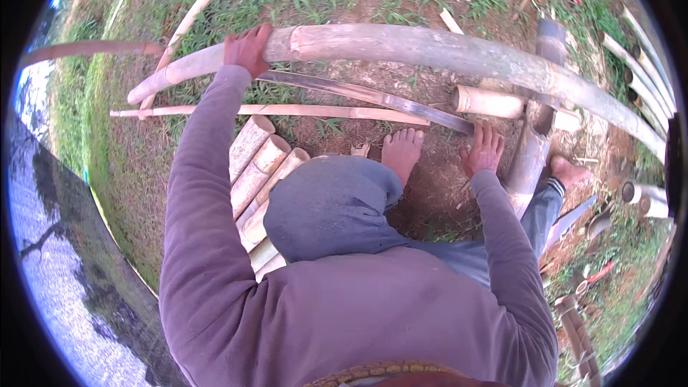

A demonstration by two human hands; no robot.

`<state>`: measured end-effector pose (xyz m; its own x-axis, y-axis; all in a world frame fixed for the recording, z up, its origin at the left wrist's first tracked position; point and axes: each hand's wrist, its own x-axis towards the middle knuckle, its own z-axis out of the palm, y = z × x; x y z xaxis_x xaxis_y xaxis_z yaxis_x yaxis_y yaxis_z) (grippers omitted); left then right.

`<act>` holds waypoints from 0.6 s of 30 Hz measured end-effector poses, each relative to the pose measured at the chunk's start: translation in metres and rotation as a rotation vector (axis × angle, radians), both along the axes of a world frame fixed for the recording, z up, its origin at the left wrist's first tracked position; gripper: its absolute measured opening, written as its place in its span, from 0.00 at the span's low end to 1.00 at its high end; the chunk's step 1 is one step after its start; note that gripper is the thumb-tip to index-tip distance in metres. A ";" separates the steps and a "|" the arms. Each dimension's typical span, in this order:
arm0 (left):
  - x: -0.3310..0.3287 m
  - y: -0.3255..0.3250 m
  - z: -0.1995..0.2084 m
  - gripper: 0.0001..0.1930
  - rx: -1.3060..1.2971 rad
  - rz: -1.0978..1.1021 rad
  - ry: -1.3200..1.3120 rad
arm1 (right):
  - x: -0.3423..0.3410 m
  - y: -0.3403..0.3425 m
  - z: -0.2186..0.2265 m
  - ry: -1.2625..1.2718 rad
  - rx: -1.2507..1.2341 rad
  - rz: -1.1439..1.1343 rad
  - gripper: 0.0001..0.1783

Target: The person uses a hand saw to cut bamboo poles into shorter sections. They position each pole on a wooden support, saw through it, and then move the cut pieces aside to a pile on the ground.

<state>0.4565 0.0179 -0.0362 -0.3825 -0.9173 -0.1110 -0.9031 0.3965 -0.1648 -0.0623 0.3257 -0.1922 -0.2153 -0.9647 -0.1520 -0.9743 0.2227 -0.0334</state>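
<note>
A long, thick bamboo pole [401, 43] stretches across in front of me from left to right. My left hand [247, 51] is closed over it near its left end. Below the pole runs a narrow dark strip [365, 93], perhaps split bamboo; its left end meets the area under my left hand. At the strip's right end, the fingers of my right hand [484, 150] are stretched out and lie close to or on the tip; contact is hard to make out. A thinner pale bamboo strip [287, 110] lies on the ground just nearer to me.
Cut bamboo lengths [251, 147] are stacked beside my left leg. An upright-running bamboo piece [529, 154] and a short crosswise piece [491, 102] lie under the pole at right. A saw blade [570, 218] rests by my right leg. More poles [648, 79] lie far right.
</note>
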 end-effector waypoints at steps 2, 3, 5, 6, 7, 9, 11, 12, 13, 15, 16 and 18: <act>-0.006 -0.001 -0.004 0.33 -0.055 0.051 0.021 | -0.011 -0.016 -0.009 0.015 0.157 -0.032 0.47; 0.003 0.001 -0.017 0.33 -0.100 0.041 0.052 | -0.012 -0.025 -0.009 0.040 0.224 -0.010 0.41; 0.008 0.008 -0.034 0.37 -0.159 0.118 0.087 | -0.014 -0.023 -0.011 -0.060 0.092 0.248 0.23; 0.007 0.011 -0.042 0.41 -0.167 0.159 0.123 | -0.017 -0.022 -0.014 -0.138 0.086 0.341 0.17; 0.010 0.021 -0.044 0.43 -0.180 0.206 0.138 | -0.008 -0.023 0.000 -0.226 0.088 0.358 0.15; 0.003 0.038 -0.042 0.46 -0.212 0.261 0.181 | 0.000 -0.018 0.032 -0.320 0.122 0.359 0.13; -0.007 0.054 -0.035 0.49 -0.270 0.375 0.286 | -0.014 -0.003 0.046 -0.317 0.111 0.358 0.13; -0.014 0.062 -0.032 0.50 -0.298 0.427 0.344 | -0.026 0.007 0.053 -0.305 0.071 0.365 0.12; -0.021 0.073 -0.031 0.51 -0.334 0.484 0.445 | -0.034 0.009 0.061 -0.295 0.033 0.371 0.12; -0.028 0.104 -0.040 0.50 -0.488 0.670 0.619 | -0.034 0.012 0.080 -0.320 -0.094 0.384 0.12; -0.031 0.120 -0.047 0.49 -0.561 0.761 0.711 | -0.033 0.018 0.092 -0.327 -0.155 0.386 0.11; -0.039 0.148 -0.064 0.49 -0.530 0.973 1.188 | -0.011 0.017 0.110 -0.241 -0.134 0.399 0.11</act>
